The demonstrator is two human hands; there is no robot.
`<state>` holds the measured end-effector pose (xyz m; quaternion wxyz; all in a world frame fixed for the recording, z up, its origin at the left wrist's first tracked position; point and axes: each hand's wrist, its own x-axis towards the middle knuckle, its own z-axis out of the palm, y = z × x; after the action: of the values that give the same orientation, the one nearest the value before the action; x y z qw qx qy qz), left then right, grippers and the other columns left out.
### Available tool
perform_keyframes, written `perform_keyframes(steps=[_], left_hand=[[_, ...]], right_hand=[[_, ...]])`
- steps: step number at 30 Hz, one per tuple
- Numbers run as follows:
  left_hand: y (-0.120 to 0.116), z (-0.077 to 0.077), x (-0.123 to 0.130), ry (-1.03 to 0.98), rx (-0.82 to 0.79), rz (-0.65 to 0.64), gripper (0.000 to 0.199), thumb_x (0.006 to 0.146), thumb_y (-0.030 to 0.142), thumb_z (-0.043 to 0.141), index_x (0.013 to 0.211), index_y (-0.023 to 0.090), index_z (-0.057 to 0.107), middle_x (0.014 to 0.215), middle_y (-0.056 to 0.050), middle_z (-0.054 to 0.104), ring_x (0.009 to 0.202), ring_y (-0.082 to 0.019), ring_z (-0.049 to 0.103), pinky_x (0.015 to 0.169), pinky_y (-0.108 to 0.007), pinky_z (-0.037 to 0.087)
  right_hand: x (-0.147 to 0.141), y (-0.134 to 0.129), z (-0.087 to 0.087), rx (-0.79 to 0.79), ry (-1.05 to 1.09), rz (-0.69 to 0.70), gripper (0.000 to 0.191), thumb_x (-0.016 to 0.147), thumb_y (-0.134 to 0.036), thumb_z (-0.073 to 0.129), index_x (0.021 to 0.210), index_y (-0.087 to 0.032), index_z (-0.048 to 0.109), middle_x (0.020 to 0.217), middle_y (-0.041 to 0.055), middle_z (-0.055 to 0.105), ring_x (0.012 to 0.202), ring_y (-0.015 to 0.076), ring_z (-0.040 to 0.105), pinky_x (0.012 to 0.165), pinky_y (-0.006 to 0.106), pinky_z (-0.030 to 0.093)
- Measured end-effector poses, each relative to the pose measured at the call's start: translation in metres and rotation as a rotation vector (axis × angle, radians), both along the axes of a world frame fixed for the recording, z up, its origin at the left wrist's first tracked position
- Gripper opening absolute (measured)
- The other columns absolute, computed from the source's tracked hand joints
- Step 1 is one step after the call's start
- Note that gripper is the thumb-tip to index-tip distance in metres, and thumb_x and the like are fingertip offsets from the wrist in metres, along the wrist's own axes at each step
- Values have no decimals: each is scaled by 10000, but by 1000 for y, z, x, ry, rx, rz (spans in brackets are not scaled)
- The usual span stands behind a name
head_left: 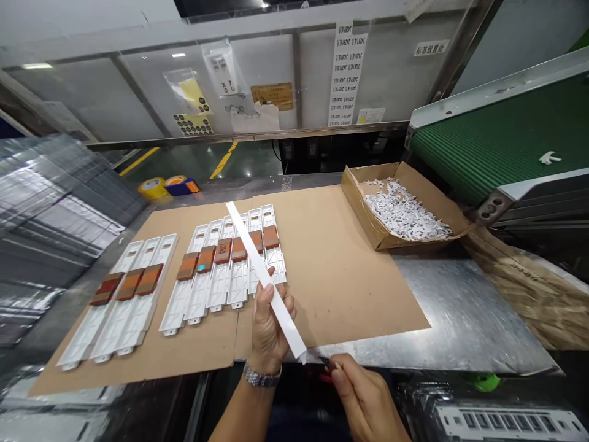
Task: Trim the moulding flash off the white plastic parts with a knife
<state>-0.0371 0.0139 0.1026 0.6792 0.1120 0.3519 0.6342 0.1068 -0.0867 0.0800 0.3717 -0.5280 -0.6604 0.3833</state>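
A long white plastic strip (261,265) is gripped in my left hand (270,319), its far end over the row of white parts and its near end pointing down to the right. My right hand (361,393) is closed on a small dark tool (326,362), close to the strip's near end; the tool's shape is mostly hidden by the fingers. Beyond my left hand, several white slotted parts (197,294) lie side by side on cardboard (322,270), with reddish-brown blocks (223,250) across them. Farther left are 3 more such parts (138,328) with blocks.
An open cardboard box (363,215) of small white pieces stands at the back right, beside a green conveyor (497,129). Tape rolls (154,188) sit at the back left. Brown paper (519,276) lies at the right; wrapped stacks (50,215) stand left.
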Motion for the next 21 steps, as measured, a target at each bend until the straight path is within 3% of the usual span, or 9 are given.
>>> perform_keyframes(steps=[5, 21], left_hand=[[-1, 3, 3, 26, -11, 1, 425, 642, 317, 746, 991, 238, 516, 581, 94, 346, 412, -28, 292, 348, -131, 243], [-2, 4, 7, 37, -37, 16, 407, 636, 288, 750, 928, 240, 472, 544, 115, 339, 393, -22, 315, 352, -138, 235]], right_hand=[[-5, 0, -6, 7, -122, -19, 326, 971, -347, 330, 686, -222, 426, 568, -47, 493, 478, 96, 470, 477, 209, 319], [-4, 4, -7, -132, -135, 25, 371, 972, -411, 285, 701, -218, 448, 593, -35, 488, 523, 109, 465, 518, 219, 313]])
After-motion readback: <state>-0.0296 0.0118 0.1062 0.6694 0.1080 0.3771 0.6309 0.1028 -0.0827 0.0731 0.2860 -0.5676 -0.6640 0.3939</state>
